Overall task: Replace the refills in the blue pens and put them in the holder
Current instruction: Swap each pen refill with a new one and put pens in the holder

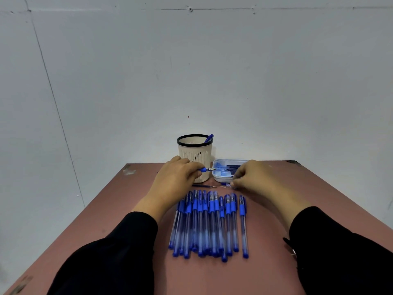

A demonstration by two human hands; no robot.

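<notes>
— Pens, blue ones, lie in a row on the table, just below both sets of fingers, caps toward the person. Any brand readable?

— No. There is print on the barrels, but it is too blurred to read.

— What does the left hand hold?

— Its curled fingers pinch a pen front, blue grip and metal tip pointing right, past the fingertips toward the tray.

— And the right hand?

— Its fingers are curled close together, fingertips down at a small clear-and-blue piece on the table. I cannot tell whether they grip it or only touch it.

— What lies between the two hands?

— A loose refill on the table, just under the left fingertips.

— Farther out?

— The white tray with blue refills sits just beyond the right fingers. The cream holder, black-rimmed, stands behind the left fingers with one blue pen leaning inside. No label shows on either.
</notes>
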